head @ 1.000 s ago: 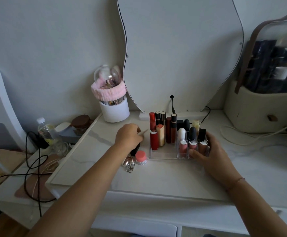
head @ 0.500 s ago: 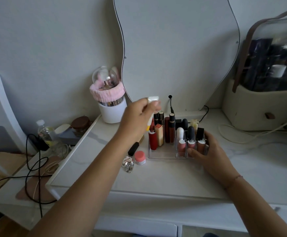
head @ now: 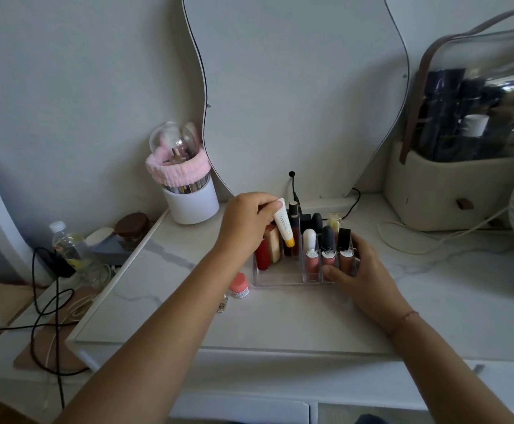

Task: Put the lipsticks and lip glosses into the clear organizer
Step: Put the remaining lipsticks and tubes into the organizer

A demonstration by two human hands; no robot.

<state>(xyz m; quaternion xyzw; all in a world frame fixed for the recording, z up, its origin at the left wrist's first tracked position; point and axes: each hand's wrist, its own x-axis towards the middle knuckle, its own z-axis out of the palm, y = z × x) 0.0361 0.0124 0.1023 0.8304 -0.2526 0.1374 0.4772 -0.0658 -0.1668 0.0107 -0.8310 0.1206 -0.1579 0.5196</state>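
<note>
Standing on the tabletop, the clear organizer holds upright lipsticks at its left and three pink lip glosses along its front right. Above its left compartments the left hand pinches a white tube, tilted with its yellow cap down. The right hand grips the organizer's front right corner.

A white tube with a yellow cap, pinched by the left hand, tilts cap-down over the clear organizer. The right hand holds the organizer's front corner, beside upright lipsticks and pink glosses.
</note>
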